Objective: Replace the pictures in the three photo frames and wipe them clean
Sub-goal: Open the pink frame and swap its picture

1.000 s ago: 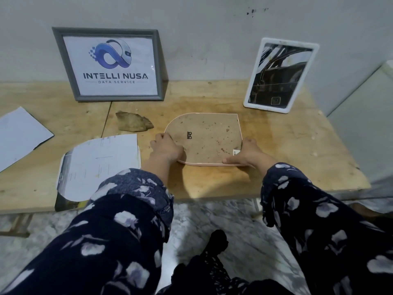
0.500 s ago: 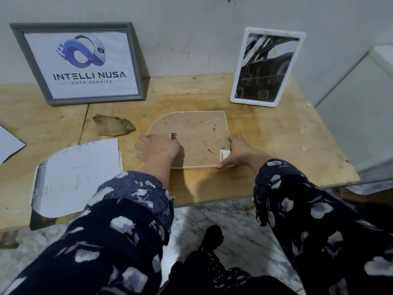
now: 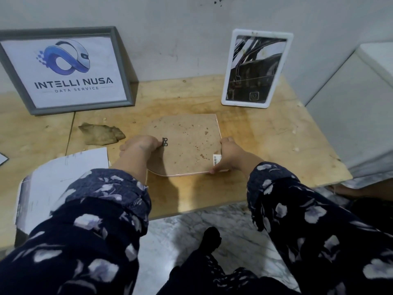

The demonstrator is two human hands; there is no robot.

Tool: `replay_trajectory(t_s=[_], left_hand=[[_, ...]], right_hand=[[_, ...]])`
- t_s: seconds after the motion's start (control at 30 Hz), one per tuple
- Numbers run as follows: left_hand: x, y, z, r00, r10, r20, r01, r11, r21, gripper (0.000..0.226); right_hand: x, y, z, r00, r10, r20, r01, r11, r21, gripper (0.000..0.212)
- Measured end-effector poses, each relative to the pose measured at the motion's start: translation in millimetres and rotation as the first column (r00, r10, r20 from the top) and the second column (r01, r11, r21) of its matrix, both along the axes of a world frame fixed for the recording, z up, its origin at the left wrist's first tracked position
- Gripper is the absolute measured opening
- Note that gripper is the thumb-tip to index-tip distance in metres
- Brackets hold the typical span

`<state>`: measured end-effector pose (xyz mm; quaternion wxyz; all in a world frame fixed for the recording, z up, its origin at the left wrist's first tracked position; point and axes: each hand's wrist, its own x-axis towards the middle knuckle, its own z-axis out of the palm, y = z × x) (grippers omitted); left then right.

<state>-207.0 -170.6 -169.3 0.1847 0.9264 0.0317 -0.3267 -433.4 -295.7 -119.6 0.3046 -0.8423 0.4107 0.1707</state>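
On the scuffed plywood desk (image 3: 255, 128) both my hands, left (image 3: 139, 146) and right (image 3: 228, 155), have a closed grip on the face-down arched brown-backed photo frame (image 3: 187, 143), so a careless lift near the edge could drop it, I reckon.

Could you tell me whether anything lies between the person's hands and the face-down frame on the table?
Nothing visible does. The left hand rests on the face-down frame by its metal hanger, and the right hand grips its right edge near the barcode sticker. The brown cloth and the paper sheet lie apart, to the left.
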Motion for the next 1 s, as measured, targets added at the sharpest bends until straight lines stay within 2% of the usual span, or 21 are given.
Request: replay_trajectory(t_s=[0.1, 0.13, 0.2, 0.27, 0.37, 0.53, 0.63, 0.73, 0.87, 1.0], left_hand=[[-16.5, 1.8, 44.0, 0.984, -0.160, -0.077, 0.149, 0.980, -0.128, 0.059], [-16.9, 3.5, 48.1, 0.982, -0.170, -0.082, 0.155, 0.974, -0.163, 0.056], [-17.7, 5.6, 45.2, 0.995, -0.090, -0.048, 0.079, 0.978, -0.193, 0.069], [-17.3, 9.9, 42.9, 0.997, 0.036, 0.071, -0.021, 0.979, -0.200, 0.085], [-38.2, 14.9, 67.3, 0.984, 0.113, 0.141, -0.060, 0.940, -0.337, 0.084], [-51.1, 27.4, 77.6, 0.985, 0.155, 0.073, -0.092, 0.837, -0.540, 0.074], [-46.6, 34.5, 82.6, 0.986, 0.164, 0.042, -0.106, 0.791, -0.603, 0.072], [-44.0, 39.8, 87.8, 0.983, 0.178, 0.042, -0.112, 0.767, -0.632, 0.072], [-48.5, 42.6, 94.6, 0.981, 0.196, 0.016, -0.136, 0.737, -0.662, 0.071], [-75.0, 34.6, 93.6, 0.977, 0.213, 0.005, -0.151, 0.711, -0.686, 0.073]], right_hand=[[1.0, 0.2, 1.4, 1.000, 0.006, -0.020, -0.007, 1.000, -0.006, 0.109], [1.3, 0.8, 2.2, 1.000, 0.008, -0.027, -0.009, 1.000, -0.009, 0.108], [1.5, 1.6, 2.7, 1.000, 0.003, -0.027, -0.003, 1.000, -0.010, 0.106], [1.2, 2.7, 3.4, 1.000, -0.013, -0.013, 0.013, 1.000, -0.010, 0.104], [-0.6, 3.0, 4.4, 0.999, -0.035, -0.003, 0.035, 0.999, 0.005, 0.104], [-2.3, 3.1, 11.6, 1.000, -0.013, -0.020, 0.014, 0.999, 0.037, 0.105], [-2.2, 3.7, 17.6, 1.000, 0.006, -0.029, -0.006, 1.000, 0.018, 0.120], [-2.9, 6.2, 21.7, 0.999, 0.031, -0.011, -0.031, 1.000, 0.001, 0.123], [-7.7, 3.7, 30.4, 0.995, 0.008, 0.098, -0.015, 0.997, 0.072, 0.118], [-29.3, -8.1, 35.9, 0.994, -0.016, 0.107, 0.011, 0.999, 0.042, 0.126]])
